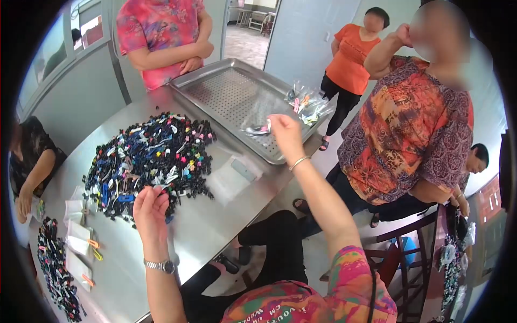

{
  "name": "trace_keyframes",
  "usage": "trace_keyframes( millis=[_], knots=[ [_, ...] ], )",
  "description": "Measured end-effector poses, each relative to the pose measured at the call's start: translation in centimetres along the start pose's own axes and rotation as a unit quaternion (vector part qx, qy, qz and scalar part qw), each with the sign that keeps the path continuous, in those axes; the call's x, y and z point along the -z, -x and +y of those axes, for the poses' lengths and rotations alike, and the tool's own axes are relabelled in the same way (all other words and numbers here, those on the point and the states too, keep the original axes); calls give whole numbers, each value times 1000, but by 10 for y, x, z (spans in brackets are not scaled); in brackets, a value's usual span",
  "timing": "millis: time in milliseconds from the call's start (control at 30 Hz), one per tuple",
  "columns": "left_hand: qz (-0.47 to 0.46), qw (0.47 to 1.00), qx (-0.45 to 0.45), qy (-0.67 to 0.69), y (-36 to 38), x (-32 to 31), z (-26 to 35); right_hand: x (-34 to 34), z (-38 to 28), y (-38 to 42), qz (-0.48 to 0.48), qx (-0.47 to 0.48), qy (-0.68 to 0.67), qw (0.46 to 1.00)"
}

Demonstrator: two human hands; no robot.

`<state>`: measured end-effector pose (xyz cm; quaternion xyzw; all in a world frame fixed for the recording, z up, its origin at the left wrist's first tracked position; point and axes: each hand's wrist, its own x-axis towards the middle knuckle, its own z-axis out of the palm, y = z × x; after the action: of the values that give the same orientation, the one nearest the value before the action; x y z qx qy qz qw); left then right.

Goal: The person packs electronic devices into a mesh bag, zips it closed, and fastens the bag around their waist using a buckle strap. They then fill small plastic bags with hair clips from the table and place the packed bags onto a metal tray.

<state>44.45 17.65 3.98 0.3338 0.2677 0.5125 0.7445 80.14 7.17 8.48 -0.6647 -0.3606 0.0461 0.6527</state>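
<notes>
A large pile of small hair clips (142, 156), mostly black with coloured ones mixed in, lies on the steel table (199, 237). My left hand (151, 210) is at the pile's near edge, its fingers curled together; what they pinch is too small to make out. Over the near edge of a perforated metal tray (215, 89), my right hand (285, 134) grips a clear plastic bag (257, 130) with pink and dark pieces inside. Between the pile and the tray is a stack of clear bags (232, 175).
Filled bags (307, 105) sit at the tray's right corner. White packets (78, 237) with coloured clips and a second clip pile (54, 269) are at left. Several people stand or sit around the table. A wooden chair (404, 264) is at right.
</notes>
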Motion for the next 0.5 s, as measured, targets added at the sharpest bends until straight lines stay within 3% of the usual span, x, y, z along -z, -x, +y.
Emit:
trace_keyframes(
  millis=[100, 133, 200, 233, 300, 400, 433, 467, 500],
  knots=[
    [-11, 1000, -26, -10, 3, -3, -1, 47, 24, -41, 51, 33, 155, 986],
    [-18, 999, -31, -11, 4, -4, 0, 60, 43, -59, 56, 36, 150, 986],
    [-36, 998, -43, -11, 4, -3, 0, 82, 70, -90, 97, 8, 286, 953],
    [-47, 998, -47, -10, 4, -3, -1, 91, 75, -100, 100, 6, 281, 954],
    [-52, 997, -49, -16, 4, -4, -1, 109, 89, -109, 133, -65, 406, 902],
    [-51, 998, -44, -16, 4, -3, 1, 127, 96, -108, 197, -43, 345, 917],
    [-56, 997, -47, -24, 6, -5, 1, 121, 100, -102, 211, 13, 365, 906],
    [-61, 996, -52, -30, 8, -8, 1, 117, 102, -100, 210, 14, 368, 906],
    [-62, 996, -50, -27, 10, -11, 0, 110, 94, -96, 99, -5, 409, 907]
  ],
)
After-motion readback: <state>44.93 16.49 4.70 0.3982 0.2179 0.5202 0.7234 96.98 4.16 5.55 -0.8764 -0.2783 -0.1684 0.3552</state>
